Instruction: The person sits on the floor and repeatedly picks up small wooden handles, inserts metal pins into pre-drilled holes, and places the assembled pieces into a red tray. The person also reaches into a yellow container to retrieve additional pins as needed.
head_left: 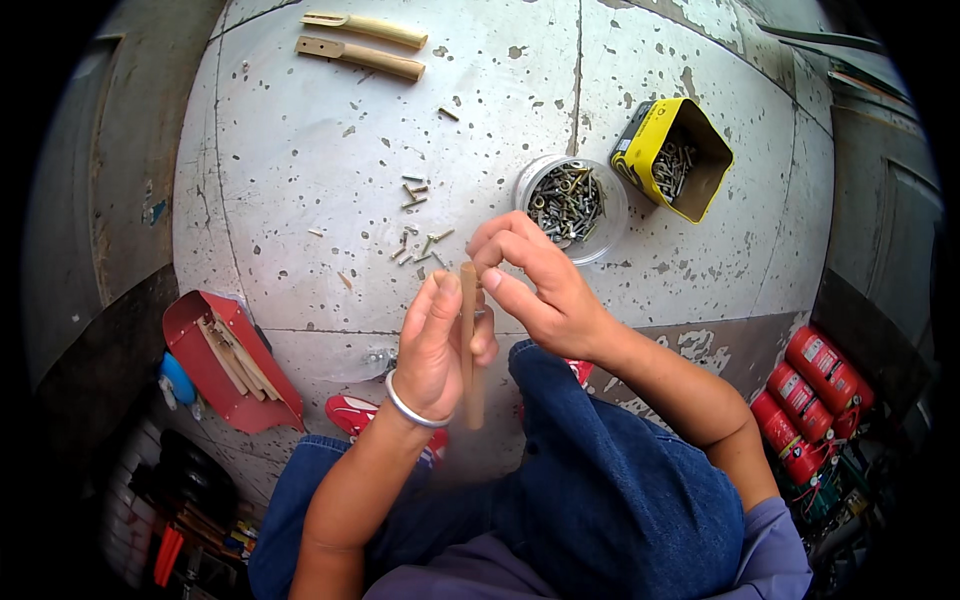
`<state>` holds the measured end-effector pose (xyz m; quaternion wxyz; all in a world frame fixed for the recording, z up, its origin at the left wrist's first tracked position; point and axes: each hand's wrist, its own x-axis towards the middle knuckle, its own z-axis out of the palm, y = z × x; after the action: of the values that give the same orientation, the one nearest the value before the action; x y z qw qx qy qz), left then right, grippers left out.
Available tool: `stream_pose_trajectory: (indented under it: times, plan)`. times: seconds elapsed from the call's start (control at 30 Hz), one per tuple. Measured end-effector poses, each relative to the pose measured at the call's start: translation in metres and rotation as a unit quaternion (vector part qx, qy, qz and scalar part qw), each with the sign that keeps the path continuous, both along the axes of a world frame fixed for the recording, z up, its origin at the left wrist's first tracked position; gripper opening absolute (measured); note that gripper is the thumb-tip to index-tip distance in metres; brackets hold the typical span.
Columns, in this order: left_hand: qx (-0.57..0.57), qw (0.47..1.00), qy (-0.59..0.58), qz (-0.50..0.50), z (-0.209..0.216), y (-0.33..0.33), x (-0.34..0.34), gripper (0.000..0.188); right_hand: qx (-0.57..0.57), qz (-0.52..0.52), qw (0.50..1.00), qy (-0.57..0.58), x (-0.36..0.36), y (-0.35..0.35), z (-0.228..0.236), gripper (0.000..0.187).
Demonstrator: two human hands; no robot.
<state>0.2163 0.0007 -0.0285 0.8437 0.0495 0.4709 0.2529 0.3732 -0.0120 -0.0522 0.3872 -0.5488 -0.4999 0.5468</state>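
A slim wooden handle [468, 335] stands nearly upright in front of me, its lower end blurred. My left hand [430, 345] is wrapped round it, thumb on one side and fingertips showing on the other. At the handle's upper end, my right hand [545, 285] has thumb and fingers pinched together against its right side. What lies between those fingertips is too small to make out. Several loose screws [414, 192] lie on the pale worktop just beyond my hands. A round clear tub [616, 225] full of screws and bolts [565, 205] stands beyond my right hand.
A yellow tin [640, 140] with screws inside leans open beside the tub. Two shaped wooden handles [370, 62] lie at the far left. A red open holder [190, 335] with wooden pieces sits at left. Red fire extinguishers [822, 368] stand at right.
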Motion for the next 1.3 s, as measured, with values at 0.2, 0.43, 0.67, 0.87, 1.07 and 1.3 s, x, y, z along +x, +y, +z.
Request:
stream_pose_trajectory:
  times: [0.2,0.43,0.67,0.87,1.07,1.3]
  plan:
    - [-0.009,1.000,0.007,0.029,-0.004,0.002,-0.007,0.026,-0.041,0.006,0.999,-0.003,-0.008,0.000,0.004,0.011]
    - [0.052,0.972,0.216,-0.073,0.017,0.015,-0.156,0.018,-0.131,0.002,0.990,0.052,-0.023,-0.007,-0.005,0.014]
    - [0.176,0.850,0.490,0.076,-0.027,0.025,-0.341,0.027,-0.113,0.055,0.992,0.008,-0.036,-0.004,-0.004,0.020]
    - [0.252,0.735,0.627,-0.063,-0.067,0.015,-0.358,0.015,-0.104,0.085,0.990,-0.040,-0.033,-0.001,-0.008,0.022]
    - [0.502,0.624,0.564,-0.201,-0.018,0.062,-0.225,0.011,-0.098,0.138,0.966,-0.197,-0.031,-0.009,-0.048,0.020]
    - [0.546,0.671,0.457,-0.205,-0.060,0.086,-0.114,0.013,0.001,0.184,0.954,-0.237,-0.042,-0.012,-0.066,0.019]
